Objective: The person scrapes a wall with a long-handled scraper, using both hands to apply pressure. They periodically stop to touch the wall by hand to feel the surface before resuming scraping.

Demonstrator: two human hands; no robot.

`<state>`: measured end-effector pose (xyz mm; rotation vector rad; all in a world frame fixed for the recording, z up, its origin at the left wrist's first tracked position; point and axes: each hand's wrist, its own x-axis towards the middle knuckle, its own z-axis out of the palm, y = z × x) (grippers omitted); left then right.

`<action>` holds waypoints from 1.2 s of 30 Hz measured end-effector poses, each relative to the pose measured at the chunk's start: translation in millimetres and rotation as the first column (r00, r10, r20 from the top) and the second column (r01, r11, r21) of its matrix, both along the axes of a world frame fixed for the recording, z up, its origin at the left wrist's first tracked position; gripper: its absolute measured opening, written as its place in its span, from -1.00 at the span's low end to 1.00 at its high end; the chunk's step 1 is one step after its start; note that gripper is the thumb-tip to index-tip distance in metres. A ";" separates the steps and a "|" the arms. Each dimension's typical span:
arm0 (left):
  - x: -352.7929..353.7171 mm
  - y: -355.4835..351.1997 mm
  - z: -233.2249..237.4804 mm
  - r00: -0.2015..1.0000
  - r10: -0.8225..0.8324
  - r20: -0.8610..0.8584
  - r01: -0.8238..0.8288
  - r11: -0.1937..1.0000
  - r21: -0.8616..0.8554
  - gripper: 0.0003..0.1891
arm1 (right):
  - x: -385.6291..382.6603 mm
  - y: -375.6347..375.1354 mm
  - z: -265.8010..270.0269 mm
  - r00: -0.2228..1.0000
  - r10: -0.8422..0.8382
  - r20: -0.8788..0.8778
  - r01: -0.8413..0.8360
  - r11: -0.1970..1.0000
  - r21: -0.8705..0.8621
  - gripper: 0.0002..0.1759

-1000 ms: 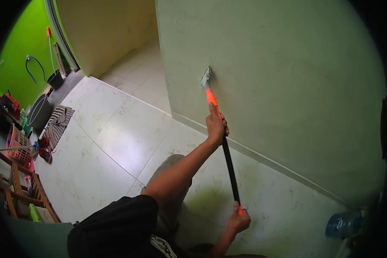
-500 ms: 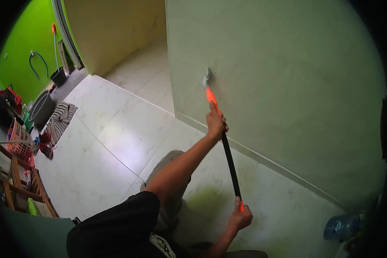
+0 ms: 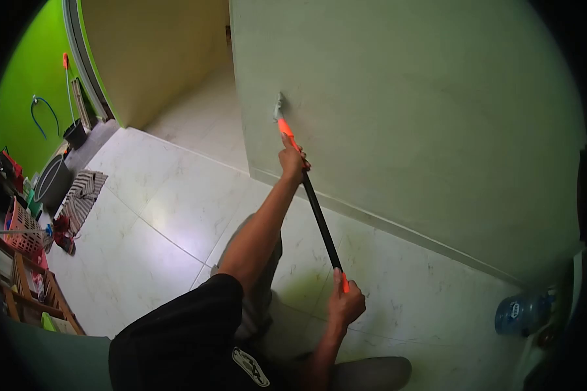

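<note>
A long-handled tool (image 3: 321, 221), possibly a scraper, slants up from near my body to the grey-green wall (image 3: 424, 130). It has a black shaft, orange ends and a small grey-white head (image 3: 278, 108), which is at the wall; its exact shape is hard to make out. My left hand (image 3: 292, 160) is wrapped round the upper shaft just below the orange collar, one finger lying along it. Lower down, my right hand (image 3: 346, 304) grips the orange butt end. Faint scuffs mark the wall around the head.
Pale floor tiles (image 3: 169, 228) reach the baseboard. A doorway (image 3: 195, 111) opens left of the wall. On the left are a striped mat (image 3: 83, 199), a grey tub (image 3: 52, 184), a pink basket (image 3: 23, 227) and a wooden rack (image 3: 49, 283). At right lies a blue water jug (image 3: 520, 314).
The view has shifted, so the wall edge and doorway sit further left. Both hands and the tool appear further left and my right hand higher; both grips are the same.
</note>
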<state>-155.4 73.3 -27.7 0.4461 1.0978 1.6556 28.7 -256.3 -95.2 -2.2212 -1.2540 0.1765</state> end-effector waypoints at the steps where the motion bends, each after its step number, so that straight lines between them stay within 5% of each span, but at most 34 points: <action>1: 9.1 -2.2 8.4 1.000 -0.003 -0.007 0.003 1.000 0.030 -0.21 | 6.7 -0.2 -2.1 0.998 -0.027 -0.062 0.027 1.000 -0.005 -0.20; 11: 119.4 -81.3 46.4 0.970 -0.143 -0.197 0.217 0.875 0.433 -0.35 | 73.7 -22.1 -21.9 0.904 -0.226 -0.363 0.252 0.967 0.025 0.07; 18: 107.9 -75.3 41.9 0.974 -0.104 -0.200 0.175 0.908 0.380 -0.39 | 71.3 -3.4 -64.3 0.885 -0.192 -0.425 0.213 0.977 0.002 0.08; 28: 115.2 -70.1 42.6 0.997 -0.071 0.023 0.060 0.949 0.310 -0.42 | 93.2 -8.2 5.1 0.954 -0.230 -0.194 0.258 0.957 0.132 -0.04; 36: 121.9 -56.4 24.7 0.999 -0.051 0.017 0.045 0.963 0.265 -0.42 | 100.3 -0.5 -6.1 0.952 -0.256 -0.165 0.277 0.954 0.116 -0.05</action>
